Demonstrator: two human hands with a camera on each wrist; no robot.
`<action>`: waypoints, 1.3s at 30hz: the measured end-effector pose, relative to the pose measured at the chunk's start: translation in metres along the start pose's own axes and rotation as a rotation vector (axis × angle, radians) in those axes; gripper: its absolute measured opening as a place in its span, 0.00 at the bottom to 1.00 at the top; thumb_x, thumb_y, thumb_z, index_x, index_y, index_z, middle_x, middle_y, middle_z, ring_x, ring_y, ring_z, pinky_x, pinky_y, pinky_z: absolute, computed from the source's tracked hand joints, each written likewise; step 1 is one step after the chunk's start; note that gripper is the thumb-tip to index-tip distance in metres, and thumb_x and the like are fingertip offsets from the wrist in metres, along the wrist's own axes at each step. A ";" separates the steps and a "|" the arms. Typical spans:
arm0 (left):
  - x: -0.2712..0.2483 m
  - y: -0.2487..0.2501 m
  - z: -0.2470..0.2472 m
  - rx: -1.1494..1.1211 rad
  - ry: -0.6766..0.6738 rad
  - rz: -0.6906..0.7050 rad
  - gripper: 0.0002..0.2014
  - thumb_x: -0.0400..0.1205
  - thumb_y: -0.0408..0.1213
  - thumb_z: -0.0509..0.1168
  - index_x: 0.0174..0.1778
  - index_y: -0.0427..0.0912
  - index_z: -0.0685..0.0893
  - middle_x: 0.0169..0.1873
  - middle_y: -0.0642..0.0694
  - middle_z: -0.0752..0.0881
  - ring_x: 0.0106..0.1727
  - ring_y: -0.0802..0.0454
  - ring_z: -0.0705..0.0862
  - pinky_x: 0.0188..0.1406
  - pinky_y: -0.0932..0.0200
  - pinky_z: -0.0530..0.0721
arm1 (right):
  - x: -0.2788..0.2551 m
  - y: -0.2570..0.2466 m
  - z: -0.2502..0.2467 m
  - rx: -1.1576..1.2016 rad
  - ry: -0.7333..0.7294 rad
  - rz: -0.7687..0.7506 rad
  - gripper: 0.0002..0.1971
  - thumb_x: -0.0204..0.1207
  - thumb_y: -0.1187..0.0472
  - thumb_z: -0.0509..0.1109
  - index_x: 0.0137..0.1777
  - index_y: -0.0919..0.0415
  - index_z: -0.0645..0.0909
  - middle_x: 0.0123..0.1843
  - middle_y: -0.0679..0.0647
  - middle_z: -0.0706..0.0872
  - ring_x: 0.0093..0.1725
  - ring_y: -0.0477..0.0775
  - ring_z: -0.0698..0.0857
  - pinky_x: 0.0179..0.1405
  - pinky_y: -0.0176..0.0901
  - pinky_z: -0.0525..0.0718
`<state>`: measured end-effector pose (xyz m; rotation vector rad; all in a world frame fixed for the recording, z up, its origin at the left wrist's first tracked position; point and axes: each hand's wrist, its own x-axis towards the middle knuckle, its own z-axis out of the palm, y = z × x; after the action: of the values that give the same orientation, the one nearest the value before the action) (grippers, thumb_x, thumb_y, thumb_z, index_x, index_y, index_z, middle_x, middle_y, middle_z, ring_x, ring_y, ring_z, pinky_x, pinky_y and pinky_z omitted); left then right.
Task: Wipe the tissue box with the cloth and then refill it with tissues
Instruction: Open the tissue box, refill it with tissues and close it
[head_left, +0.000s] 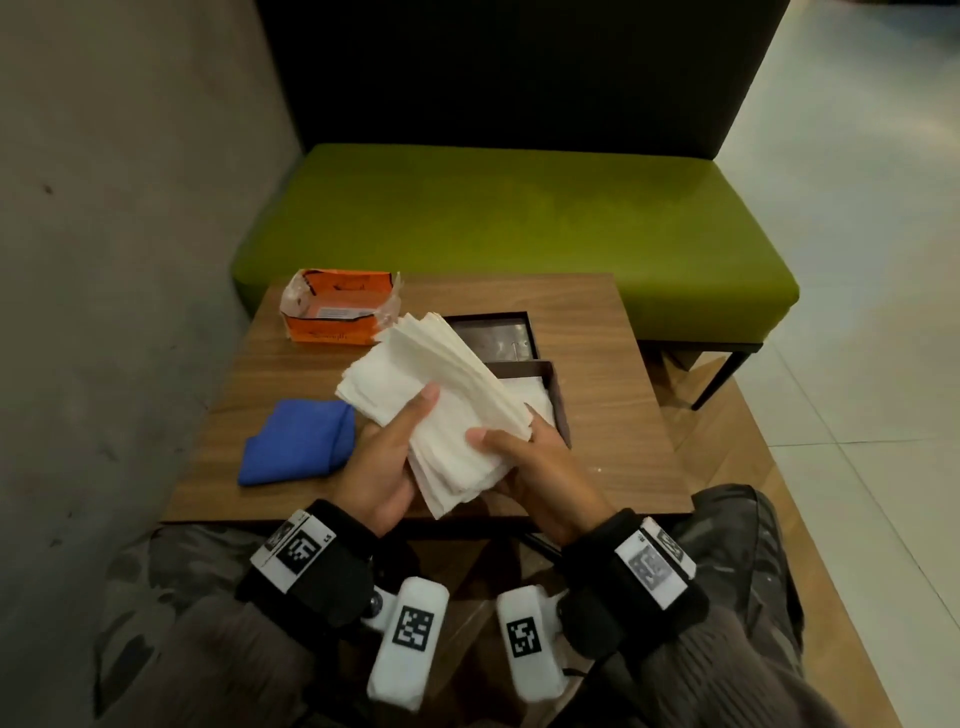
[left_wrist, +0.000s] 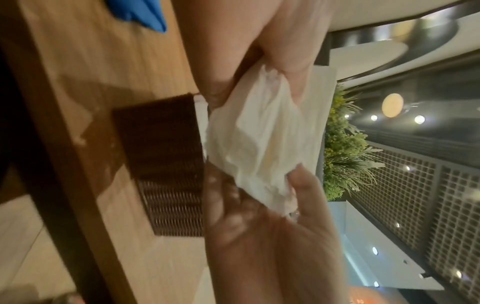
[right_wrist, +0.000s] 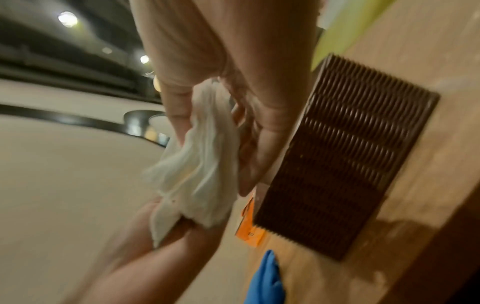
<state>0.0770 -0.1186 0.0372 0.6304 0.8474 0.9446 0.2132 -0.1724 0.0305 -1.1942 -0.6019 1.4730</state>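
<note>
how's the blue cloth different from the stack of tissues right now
The blue cloth lies folded on the table, touched by neither hand; the stack of tissues is held above the table by the left hand and the right hand. The cloth is one thick blue piece, while the tissues are many thin white sheets, fanned out. Both are soft and flexible.

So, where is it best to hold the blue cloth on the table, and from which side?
Probably from above, at the rounded, folded end of the blue cloth facing the tissue stack. It lies flat and loosely folded on the table, nothing on it; the left hand is closest, though it holds tissues now.
</note>
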 end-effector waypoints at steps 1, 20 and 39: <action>0.001 0.005 -0.003 0.042 0.006 0.019 0.29 0.74 0.39 0.70 0.72 0.43 0.73 0.63 0.42 0.84 0.63 0.45 0.84 0.59 0.45 0.85 | 0.001 -0.002 -0.004 -0.068 0.027 0.000 0.20 0.77 0.62 0.72 0.69 0.61 0.76 0.66 0.62 0.86 0.61 0.60 0.87 0.55 0.53 0.87; 0.001 0.003 0.013 0.322 0.066 0.041 0.23 0.71 0.42 0.72 0.62 0.41 0.80 0.52 0.38 0.89 0.50 0.42 0.89 0.51 0.41 0.87 | 0.013 -0.013 -0.006 -0.187 0.040 0.047 0.42 0.61 0.46 0.84 0.73 0.53 0.68 0.64 0.57 0.85 0.58 0.57 0.89 0.61 0.59 0.87; 0.051 0.016 0.006 1.038 -0.033 0.150 0.17 0.83 0.42 0.61 0.67 0.42 0.76 0.62 0.43 0.84 0.61 0.45 0.82 0.65 0.45 0.78 | 0.050 -0.032 -0.039 -0.898 0.341 -0.304 0.19 0.80 0.62 0.70 0.69 0.56 0.71 0.52 0.49 0.81 0.51 0.53 0.82 0.49 0.45 0.78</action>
<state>0.0908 -0.0668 0.0357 1.6075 1.2616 0.5654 0.2669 -0.1265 0.0265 -1.8775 -1.2023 0.6932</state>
